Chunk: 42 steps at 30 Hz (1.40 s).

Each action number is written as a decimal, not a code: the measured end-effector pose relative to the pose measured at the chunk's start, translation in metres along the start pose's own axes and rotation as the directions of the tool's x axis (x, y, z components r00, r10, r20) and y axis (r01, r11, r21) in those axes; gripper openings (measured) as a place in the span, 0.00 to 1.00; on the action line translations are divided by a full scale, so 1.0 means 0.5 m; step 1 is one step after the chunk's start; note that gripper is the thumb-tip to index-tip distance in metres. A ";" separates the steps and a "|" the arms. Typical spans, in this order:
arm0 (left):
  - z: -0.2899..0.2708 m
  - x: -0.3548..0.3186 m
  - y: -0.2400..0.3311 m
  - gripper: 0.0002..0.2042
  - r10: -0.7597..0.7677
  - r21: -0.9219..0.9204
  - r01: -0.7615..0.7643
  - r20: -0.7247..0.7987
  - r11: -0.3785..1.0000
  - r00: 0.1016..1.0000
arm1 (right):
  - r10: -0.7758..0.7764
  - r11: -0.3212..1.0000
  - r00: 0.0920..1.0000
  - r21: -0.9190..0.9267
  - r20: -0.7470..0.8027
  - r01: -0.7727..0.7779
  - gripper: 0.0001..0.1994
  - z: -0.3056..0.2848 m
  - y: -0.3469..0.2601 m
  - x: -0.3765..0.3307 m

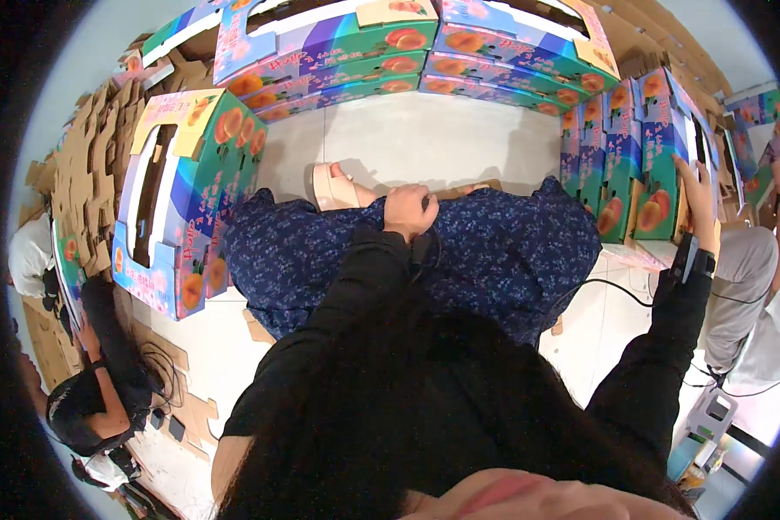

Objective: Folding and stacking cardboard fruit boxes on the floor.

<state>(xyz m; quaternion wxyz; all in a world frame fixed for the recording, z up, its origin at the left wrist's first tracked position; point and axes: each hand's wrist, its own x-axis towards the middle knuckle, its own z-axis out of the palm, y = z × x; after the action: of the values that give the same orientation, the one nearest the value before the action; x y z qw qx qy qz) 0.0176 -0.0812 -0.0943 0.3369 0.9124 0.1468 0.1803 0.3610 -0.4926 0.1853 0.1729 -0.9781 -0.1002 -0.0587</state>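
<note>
Dark hair (312, 451) nearest; right hand (700, 201) on box (659, 173) edge, floor (425, 130) spreading ahead.

Red brush-style lettering runs down the green faces of the row of cartons (654, 186) at your 2 o'clock. You find matching red script on the left carton (191, 204) near 10 o'clock, plus small print on its yellow flap (178, 113), and on the stacked cartons (347, 43) between 11 and 1 o'clock.
</note>
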 end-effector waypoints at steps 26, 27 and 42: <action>-0.002 0.000 0.004 0.13 -0.038 0.013 0.037 0.010 0.999 0.999 | -0.115 0.706 0.990 -0.694 0.079 0.137 0.35 -0.035 -0.209 -0.161; -0.003 0.001 0.006 0.13 -0.038 0.022 0.037 0.018 0.999 0.999 | -0.184 0.672 0.978 -0.739 -0.099 0.052 0.32 -0.035 -0.272 -0.202; -0.002 -0.006 0.002 0.13 -0.040 0.015 0.041 -0.015 0.999 0.999 | 0.055 0.774 0.838 -0.553 0.543 0.308 0.35 0.332 -0.265 -0.174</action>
<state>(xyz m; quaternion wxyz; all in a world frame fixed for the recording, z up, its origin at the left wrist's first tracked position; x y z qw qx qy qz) 0.0148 -0.0824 -0.0933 0.3327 0.9104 0.1690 0.1789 0.2613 -0.3281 0.0607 -0.1976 -0.9468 -0.1872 0.1719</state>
